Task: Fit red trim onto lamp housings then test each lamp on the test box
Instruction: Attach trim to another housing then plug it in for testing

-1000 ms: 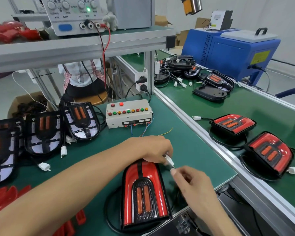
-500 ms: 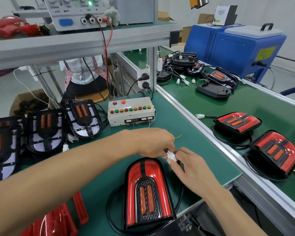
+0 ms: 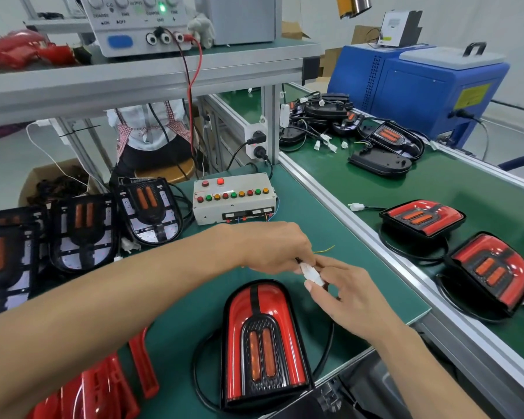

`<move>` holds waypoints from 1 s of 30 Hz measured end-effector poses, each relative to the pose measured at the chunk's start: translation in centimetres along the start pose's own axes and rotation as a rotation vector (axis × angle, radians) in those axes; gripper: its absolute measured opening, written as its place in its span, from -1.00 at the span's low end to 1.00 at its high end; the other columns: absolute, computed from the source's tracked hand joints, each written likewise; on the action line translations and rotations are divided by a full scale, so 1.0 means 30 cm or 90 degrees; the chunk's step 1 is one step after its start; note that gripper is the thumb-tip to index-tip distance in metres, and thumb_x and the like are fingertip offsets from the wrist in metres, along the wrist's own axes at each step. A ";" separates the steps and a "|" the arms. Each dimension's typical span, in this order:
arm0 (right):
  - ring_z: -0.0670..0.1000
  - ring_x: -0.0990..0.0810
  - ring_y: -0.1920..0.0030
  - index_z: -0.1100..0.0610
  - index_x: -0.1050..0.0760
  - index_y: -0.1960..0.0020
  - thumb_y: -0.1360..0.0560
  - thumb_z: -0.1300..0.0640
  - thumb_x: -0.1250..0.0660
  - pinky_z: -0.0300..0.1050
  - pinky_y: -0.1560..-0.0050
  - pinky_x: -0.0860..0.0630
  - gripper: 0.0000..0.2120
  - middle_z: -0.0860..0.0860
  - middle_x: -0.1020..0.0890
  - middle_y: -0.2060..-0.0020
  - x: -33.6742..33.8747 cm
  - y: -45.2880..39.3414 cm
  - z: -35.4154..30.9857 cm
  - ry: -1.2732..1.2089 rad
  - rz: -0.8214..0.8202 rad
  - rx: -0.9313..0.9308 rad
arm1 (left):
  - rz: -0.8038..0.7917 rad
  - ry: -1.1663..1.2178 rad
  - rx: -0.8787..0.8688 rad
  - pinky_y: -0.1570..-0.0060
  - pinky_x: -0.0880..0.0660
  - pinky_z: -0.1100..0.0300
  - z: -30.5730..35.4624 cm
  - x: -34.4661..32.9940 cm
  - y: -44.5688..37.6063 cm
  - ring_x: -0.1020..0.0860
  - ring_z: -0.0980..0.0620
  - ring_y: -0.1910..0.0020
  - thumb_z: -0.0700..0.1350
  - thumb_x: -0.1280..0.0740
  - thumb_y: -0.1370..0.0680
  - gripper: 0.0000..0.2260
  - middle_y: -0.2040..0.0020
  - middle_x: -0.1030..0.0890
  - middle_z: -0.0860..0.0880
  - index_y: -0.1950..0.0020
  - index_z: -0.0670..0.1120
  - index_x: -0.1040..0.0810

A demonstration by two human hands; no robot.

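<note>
Here, the left hand [image 3: 273, 246] and right hand [image 3: 348, 294] meet, their fingers [image 3: 310, 287] both pinching a white connector [image 3: 310, 274]. Just below them the red-trimmed lamp [image 3: 263, 343] lies flat on the green surface [image 3: 330, 234]; beyond them sits the test box [image 3: 233, 198].
</note>
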State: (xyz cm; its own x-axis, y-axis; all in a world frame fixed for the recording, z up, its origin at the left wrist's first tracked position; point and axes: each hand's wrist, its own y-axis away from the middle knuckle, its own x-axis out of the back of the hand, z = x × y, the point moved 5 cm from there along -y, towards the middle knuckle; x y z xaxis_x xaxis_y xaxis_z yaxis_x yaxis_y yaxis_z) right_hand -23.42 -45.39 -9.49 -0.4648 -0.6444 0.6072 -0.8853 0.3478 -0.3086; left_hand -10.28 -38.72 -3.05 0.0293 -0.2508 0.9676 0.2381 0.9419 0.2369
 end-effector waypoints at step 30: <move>0.01 -0.61 0.15 -0.05 -0.36 -0.04 -0.63 -0.20 -0.14 -0.06 0.20 -0.51 -0.77 -0.11 -0.51 0.08 -0.051 0.345 -0.057 0.420 -0.025 -0.304 | 0.151 0.346 0.613 0.12 -0.59 0.05 0.250 -0.306 0.582 -0.64 0.09 0.30 0.25 -0.17 -0.65 -0.56 0.31 -0.66 0.01 0.19 -0.04 -0.54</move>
State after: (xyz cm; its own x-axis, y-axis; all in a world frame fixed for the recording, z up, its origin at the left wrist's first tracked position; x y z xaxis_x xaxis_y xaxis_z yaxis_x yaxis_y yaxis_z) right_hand -31.86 -39.64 -12.37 -0.1980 -0.1803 0.9635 -0.7313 0.6817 -0.0228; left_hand -13.69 -18.30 -7.16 0.4480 0.1138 0.8868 -0.6699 0.6995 0.2487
